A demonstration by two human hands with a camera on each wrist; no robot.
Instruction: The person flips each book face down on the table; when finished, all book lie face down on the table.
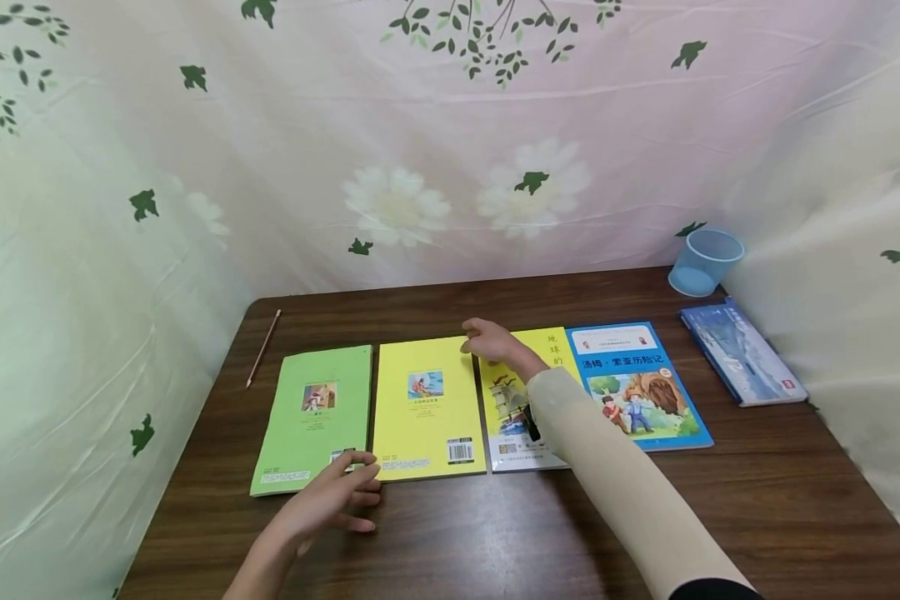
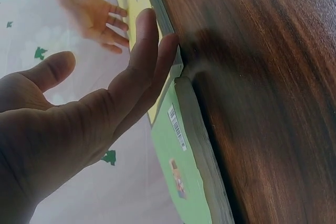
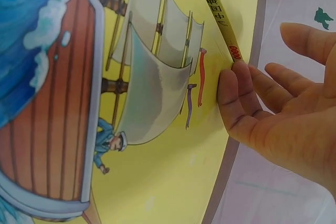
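Neither hand grips anything: both lie with fingers straight, touching book edges on the brown wooden table; four books lie in a row there, cover up, and the largest share of the row is the yellow book in the middle, between the green book and the ship-cover book; the blue picture book closes the row on the right; the left hand rests its fingertips against the near edge where green and yellow books meet; the right hand presses flat fingers on the far edge between the yellow and ship-cover books; a pencil lies apart, far left.
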